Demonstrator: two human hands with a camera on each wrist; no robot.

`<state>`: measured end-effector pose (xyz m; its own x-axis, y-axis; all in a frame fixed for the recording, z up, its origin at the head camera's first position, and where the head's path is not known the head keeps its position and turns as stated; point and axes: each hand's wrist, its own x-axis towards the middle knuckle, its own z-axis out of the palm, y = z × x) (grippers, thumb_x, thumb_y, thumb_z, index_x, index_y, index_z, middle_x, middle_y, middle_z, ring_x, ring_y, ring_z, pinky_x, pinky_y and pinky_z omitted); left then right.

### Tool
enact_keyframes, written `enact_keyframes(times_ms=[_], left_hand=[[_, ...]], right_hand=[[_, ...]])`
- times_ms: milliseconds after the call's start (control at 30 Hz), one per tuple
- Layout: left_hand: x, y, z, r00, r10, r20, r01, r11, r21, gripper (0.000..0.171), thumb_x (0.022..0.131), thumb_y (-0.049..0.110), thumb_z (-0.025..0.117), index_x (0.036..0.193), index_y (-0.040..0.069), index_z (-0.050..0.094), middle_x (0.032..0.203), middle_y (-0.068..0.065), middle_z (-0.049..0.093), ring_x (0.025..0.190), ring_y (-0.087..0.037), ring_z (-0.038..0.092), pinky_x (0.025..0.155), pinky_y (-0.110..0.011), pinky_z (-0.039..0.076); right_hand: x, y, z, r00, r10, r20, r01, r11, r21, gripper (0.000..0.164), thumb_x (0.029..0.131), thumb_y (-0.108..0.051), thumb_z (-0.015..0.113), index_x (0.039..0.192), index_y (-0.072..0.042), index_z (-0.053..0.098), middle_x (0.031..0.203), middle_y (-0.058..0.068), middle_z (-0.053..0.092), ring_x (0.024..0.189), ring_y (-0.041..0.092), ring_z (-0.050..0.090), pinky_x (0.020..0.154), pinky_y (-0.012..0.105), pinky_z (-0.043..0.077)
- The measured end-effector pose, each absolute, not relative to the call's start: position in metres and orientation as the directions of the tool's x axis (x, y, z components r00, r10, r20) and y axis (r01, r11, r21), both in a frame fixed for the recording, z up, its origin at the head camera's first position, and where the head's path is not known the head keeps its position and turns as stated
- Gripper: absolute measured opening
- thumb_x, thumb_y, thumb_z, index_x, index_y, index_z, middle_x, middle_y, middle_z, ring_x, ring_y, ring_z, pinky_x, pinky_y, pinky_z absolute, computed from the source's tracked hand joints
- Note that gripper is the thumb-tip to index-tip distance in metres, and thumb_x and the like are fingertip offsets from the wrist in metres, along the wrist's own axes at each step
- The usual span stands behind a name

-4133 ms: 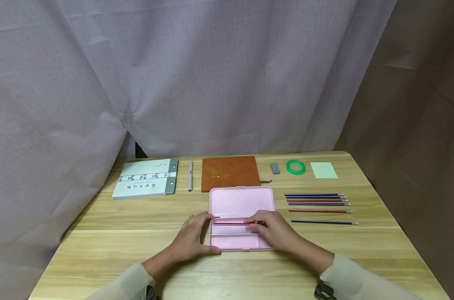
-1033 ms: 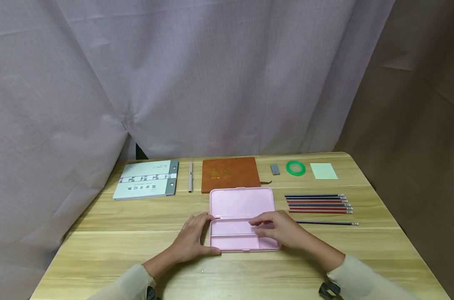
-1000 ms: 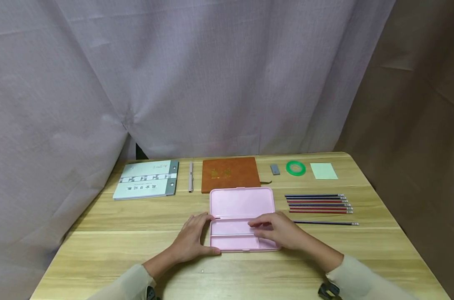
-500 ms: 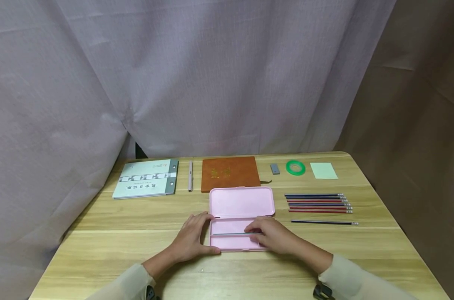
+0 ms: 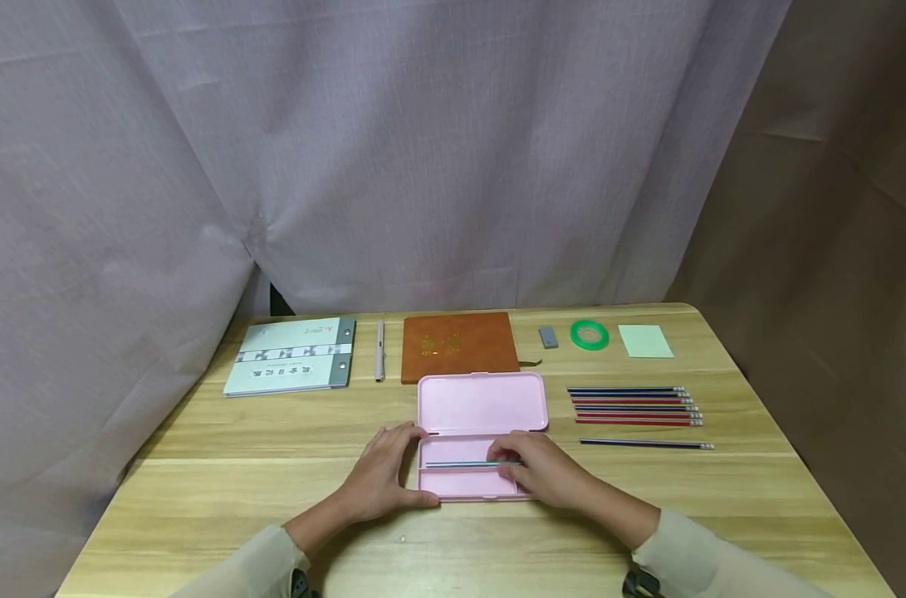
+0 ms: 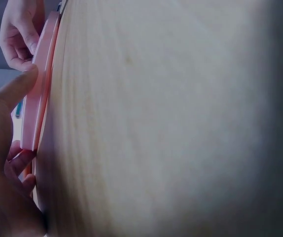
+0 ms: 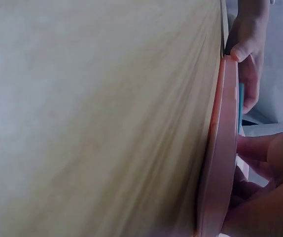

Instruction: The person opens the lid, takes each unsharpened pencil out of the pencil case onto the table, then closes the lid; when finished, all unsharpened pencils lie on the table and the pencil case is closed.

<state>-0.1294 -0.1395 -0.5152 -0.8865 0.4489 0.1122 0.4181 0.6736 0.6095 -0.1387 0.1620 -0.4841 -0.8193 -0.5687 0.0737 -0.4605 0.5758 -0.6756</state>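
An open pink pencil case (image 5: 482,403) lies on the table, lid folded back and its divided tray toward me. My left hand (image 5: 381,473) grips the tray's left end, thumb at the front edge and fingers at the back. Over the tray's right part, my right hand (image 5: 546,469) pinches a thin teal pencil (image 5: 460,464) that lies lengthwise along the divider. In the right wrist view the teal pencil (image 7: 241,98) shows just past the case wall (image 7: 223,143). The pencil's right end is hidden by my fingers.
Several dark and red pencils (image 5: 635,407) lie in a row at right, with one dark pencil (image 5: 647,443) apart below. Behind are a pale notebook (image 5: 291,357), a pen (image 5: 380,353), a brown notebook (image 5: 460,336), an eraser (image 5: 548,336), green tape (image 5: 575,335) and sticky notes (image 5: 645,340).
A red pencil my right hand held in the case now lies in the row. My right hand has since lowered into the tray and lifted the teal pencil slightly; my left hand stays put.
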Motion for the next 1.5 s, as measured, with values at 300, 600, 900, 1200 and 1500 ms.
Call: enact_keyframes(times_ms=[300,600,900,1200,1500], left_hand=[[-0.130,-0.139,-0.514,-0.887,0.449,0.104,0.413,0.674,0.612,0.091,0.069,0.057,0.091,0.140,0.017,0.051,0.150,-0.007,0.051,0.144,-0.031,0.042,0.124,-0.063,0.020],[-0.129,-0.140,-0.513,-0.887,0.450,0.107,0.416,0.676,0.608,0.090,0.068,0.058,0.090,0.139,0.018,0.051,0.149,-0.006,0.051,0.144,-0.030,0.042,0.124,-0.062,0.019],[-0.129,-0.140,-0.515,-0.887,0.450,0.108,0.416,0.673,0.611,0.090,0.068,0.058,0.090,0.138,0.017,0.052,0.149,-0.006,0.052,0.143,-0.030,0.042,0.123,-0.063,0.019],[-0.128,-0.140,-0.516,-0.886,0.450,0.116,0.420,0.669,0.613,0.090,0.068,0.059,0.090,0.137,0.016,0.052,0.150,-0.009,0.051,0.144,-0.033,0.042,0.123,-0.064,0.020],[-0.128,-0.140,-0.515,-0.888,0.448,0.104,0.412,0.674,0.613,0.091,0.068,0.060,0.090,0.138,0.015,0.052,0.150,-0.010,0.051,0.144,-0.033,0.042,0.123,-0.065,0.021]], right_hand=[[-0.141,0.175,-0.470,-0.840,-0.534,0.097,-0.415,0.518,-0.748,0.015,0.098,-0.015,0.070,0.110,-0.021,0.078,0.093,-0.012,0.068,0.082,0.004,0.057,0.072,0.024,0.052],[-0.149,0.229,-0.450,-0.904,-0.417,0.091,-0.346,0.591,-0.729,0.016,0.094,-0.012,0.074,0.106,-0.023,0.079,0.099,-0.009,0.072,0.083,0.011,0.060,0.070,0.025,0.053],[-0.156,0.306,-0.449,-0.927,-0.358,0.113,-0.338,0.663,-0.669,0.015,0.095,-0.012,0.074,0.105,-0.022,0.078,0.106,-0.002,0.074,0.085,0.006,0.062,0.069,0.025,0.054],[-0.162,0.367,-0.471,-0.951,-0.292,0.096,-0.296,0.780,-0.551,0.012,0.093,-0.019,0.077,0.101,-0.027,0.078,0.106,-0.004,0.074,0.095,0.002,0.062,0.077,0.025,0.054],[-0.164,0.381,-0.479,-0.952,-0.284,0.110,-0.302,0.834,-0.461,0.016,0.089,-0.016,0.081,0.098,-0.028,0.078,0.104,-0.005,0.074,0.103,0.019,0.066,0.085,0.037,0.055]])
